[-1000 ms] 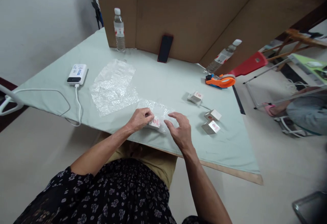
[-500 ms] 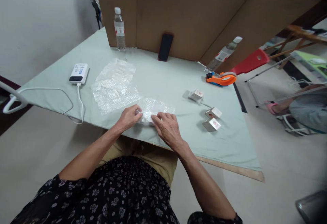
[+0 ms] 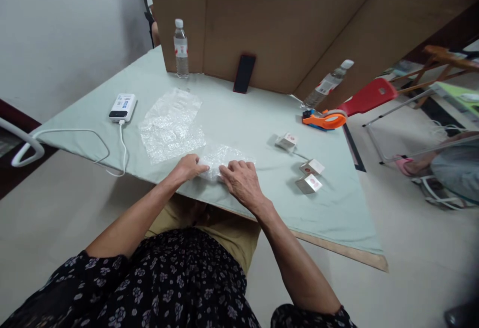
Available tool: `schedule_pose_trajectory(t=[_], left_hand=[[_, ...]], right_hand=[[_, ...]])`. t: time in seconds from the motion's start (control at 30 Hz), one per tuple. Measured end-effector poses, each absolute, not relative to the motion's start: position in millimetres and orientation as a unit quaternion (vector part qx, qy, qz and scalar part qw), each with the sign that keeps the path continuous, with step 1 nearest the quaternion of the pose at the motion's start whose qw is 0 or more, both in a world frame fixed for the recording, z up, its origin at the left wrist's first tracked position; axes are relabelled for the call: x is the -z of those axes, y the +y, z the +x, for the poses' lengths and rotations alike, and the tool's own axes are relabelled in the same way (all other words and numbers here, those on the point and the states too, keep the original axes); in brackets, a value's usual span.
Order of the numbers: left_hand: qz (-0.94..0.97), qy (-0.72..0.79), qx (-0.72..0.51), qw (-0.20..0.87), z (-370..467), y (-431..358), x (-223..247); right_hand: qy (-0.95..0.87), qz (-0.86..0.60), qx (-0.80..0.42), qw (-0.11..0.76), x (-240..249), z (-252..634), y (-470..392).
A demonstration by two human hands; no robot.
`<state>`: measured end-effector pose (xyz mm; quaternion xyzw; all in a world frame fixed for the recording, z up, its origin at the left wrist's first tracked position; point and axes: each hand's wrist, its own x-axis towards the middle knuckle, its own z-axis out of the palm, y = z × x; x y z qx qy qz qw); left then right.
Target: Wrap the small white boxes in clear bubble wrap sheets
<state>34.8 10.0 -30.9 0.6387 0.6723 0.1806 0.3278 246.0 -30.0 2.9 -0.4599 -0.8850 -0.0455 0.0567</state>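
Bubble wrap (image 3: 211, 172) lies bunched at the near edge of a cloth-covered surface (image 3: 239, 116), between a person's two bare hands. The left hand (image 3: 186, 168) has its fingers drawn together on the left end; the right hand (image 3: 243, 183) bends its fingers and thumb closely over the right. Whether anything sits inside the folds cannot be told. The plastic looks feather-light, soft, springy and a little slippery, apt to spread if released and best taken at both folded ends, with light pressure to spare the bubbles. A larger sheet (image 3: 170, 128) lies flat just beside it, while three small boxes (image 3: 288, 141) and an orange tape dispenser (image 3: 325, 119) stand to the right.
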Motion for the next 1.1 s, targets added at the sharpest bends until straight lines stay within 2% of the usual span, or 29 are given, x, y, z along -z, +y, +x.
schedule_pose_trajectory(t=[0.2, 0.37, 0.53, 0.63, 0.73, 0.8, 0.93, 1.0, 1.1], left_hand=[[0.596, 0.665, -0.253, 0.373, 65, 10, 16], [0.486, 0.61, -0.331, 0.53, 86, 6, 10], [0.478, 0.544, -0.283, 0.629, 85, 4, -5], [0.579, 0.525, -0.24, 0.576, 82, 1, -8], [0.719, 0.521, -0.233, 0.397, 85, -6, -2], [0.764, 0.513, -0.24, 0.308, 88, -10, 4], [0.782, 0.496, -0.225, 0.303, 88, -15, 4], [0.787, 0.486, -0.201, 0.321, 85, -12, -1], [0.806, 0.458, -0.166, 0.336, 80, -6, -7]], right_hand=[[-0.886, -0.456, 0.074, 0.042, 0, 245, -29], [-0.883, -0.461, 0.062, 0.063, 0, 245, -30], [-0.875, -0.472, 0.028, 0.106, -1, 249, -39], [-0.873, -0.471, 0.004, 0.124, -2, 252, -45], [-0.867, -0.467, -0.033, 0.173, 0, 258, -51], [-0.838, -0.491, -0.044, 0.234, 6, 266, -57], [-0.709, -0.614, -0.056, 0.342, 23, 290, -71], [-0.651, -0.669, -0.107, 0.342, 30, 300, -75], [-0.574, -0.736, -0.208, 0.292, 34, 307, -77]])
